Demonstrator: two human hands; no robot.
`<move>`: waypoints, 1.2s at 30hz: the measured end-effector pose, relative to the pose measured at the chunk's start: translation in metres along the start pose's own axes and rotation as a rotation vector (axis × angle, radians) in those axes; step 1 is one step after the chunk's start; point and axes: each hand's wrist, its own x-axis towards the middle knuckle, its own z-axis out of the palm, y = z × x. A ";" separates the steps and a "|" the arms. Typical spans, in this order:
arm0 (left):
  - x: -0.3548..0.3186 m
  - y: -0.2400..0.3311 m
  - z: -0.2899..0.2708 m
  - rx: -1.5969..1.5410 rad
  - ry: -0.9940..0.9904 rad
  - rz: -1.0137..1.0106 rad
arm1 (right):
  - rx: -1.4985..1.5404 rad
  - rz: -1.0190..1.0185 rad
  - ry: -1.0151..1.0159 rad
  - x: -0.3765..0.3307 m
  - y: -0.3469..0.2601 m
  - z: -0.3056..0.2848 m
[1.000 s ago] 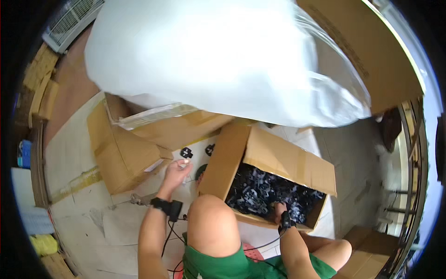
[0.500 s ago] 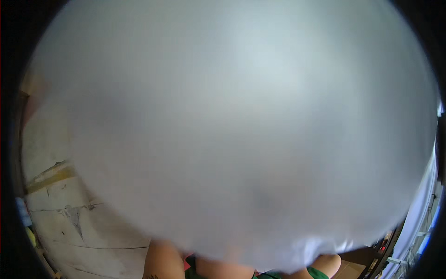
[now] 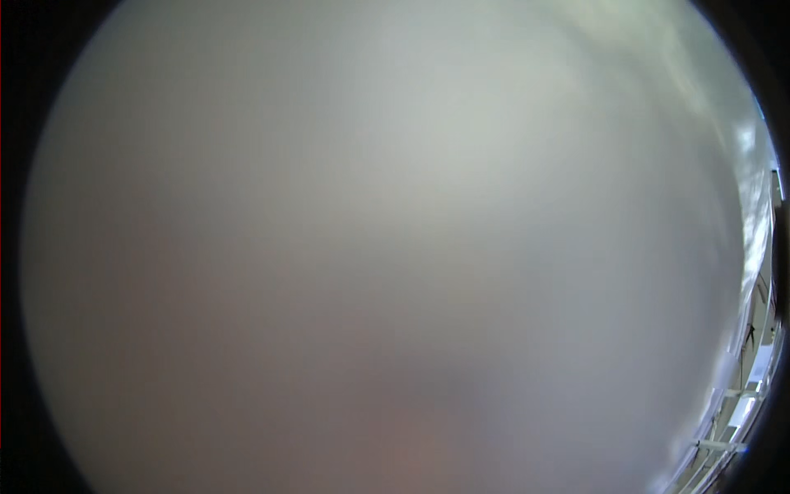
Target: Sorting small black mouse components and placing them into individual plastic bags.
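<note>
Both hands' fingers unseen, state unclear, behind blurred pale sheet [image 3: 395, 206] across view.

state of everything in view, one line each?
pale sheet: pressed close over the lens, blurred, fills nearly the whole picture
white frame: only a sliver shows at the right rim, state can't be told
left hand: not in view
right hand: not in view
</note>
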 end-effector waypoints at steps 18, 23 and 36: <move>0.121 0.107 -0.228 -0.779 -0.534 -0.564 | 0.126 -0.269 0.341 -0.153 -0.111 -0.082; 0.171 0.182 -0.314 -0.985 -0.780 -0.113 | 0.068 -0.456 0.238 -0.115 -0.113 -0.116; 0.226 0.361 -0.431 0.021 -1.470 0.739 | -0.475 -0.554 0.302 -0.118 -0.174 -0.143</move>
